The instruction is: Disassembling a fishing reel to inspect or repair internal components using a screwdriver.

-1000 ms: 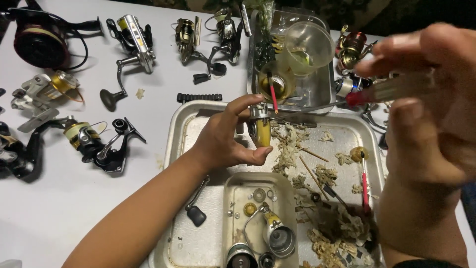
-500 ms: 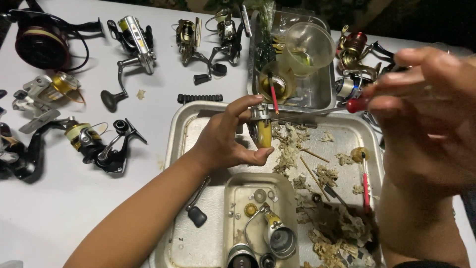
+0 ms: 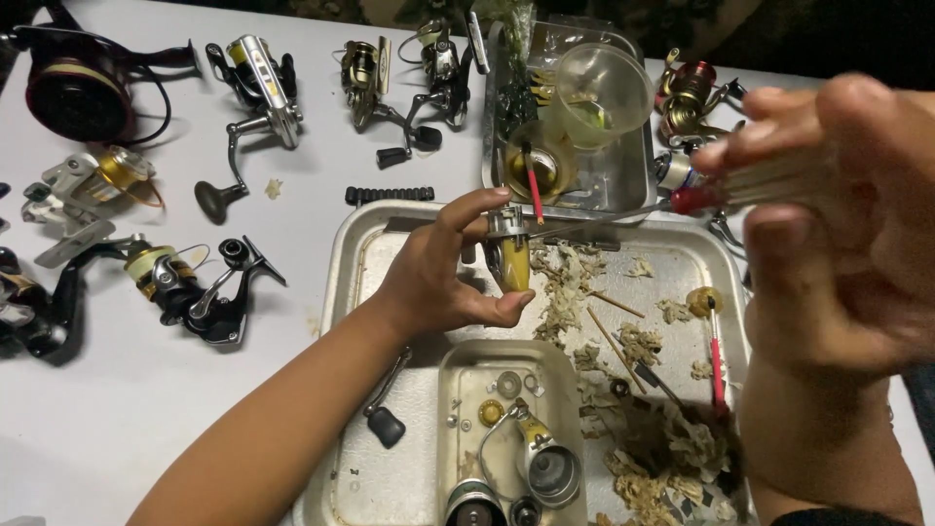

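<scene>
My left hand (image 3: 443, 278) grips a small gold and silver fishing reel body (image 3: 509, 251) upright over a big metal tray (image 3: 355, 258). My right hand (image 3: 842, 224), close to the camera and blurred, holds a screwdriver (image 3: 682, 202) with a clear and red handle. Its thin shaft reaches left to the top of the reel body. The tray holds dirty paper scraps, thin sticks and a red-handled brush (image 3: 716, 356).
A smaller tray (image 3: 458, 375) inside the big one holds washers and reel parts. A black reel handle (image 3: 385, 409) lies beside it. Behind stands a metal container (image 3: 623, 180) with a clear plastic cup (image 3: 599, 93). Several spinning reels (image 3: 258, 83) lie on the white table at left.
My right hand has dropped slightly and the screwdriver tip has come onto the top of the reel body. My left hand keeps the reel body in the same place.
</scene>
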